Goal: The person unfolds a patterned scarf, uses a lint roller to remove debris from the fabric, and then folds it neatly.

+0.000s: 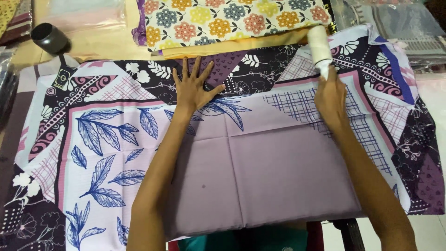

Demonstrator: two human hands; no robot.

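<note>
A folded lilac cloth (260, 176) printed with blue leaves, pink bands and dark floral corners lies spread across the table. My left hand (195, 88) rests flat on it near the far edge, fingers spread, holding nothing. My right hand (331, 95) grips the handle of a white lint roller (319, 46), whose roll lies on the cloth's far right part, pointing away from me.
A cloth with orange, yellow and blue flowers (232, 21) lies folded beyond the lilac one. A dark round cup-like object (49, 38) sits at the far left. Bagged fabrics (399, 23) are stacked at the far right. White floor (432, 232) shows at the lower right.
</note>
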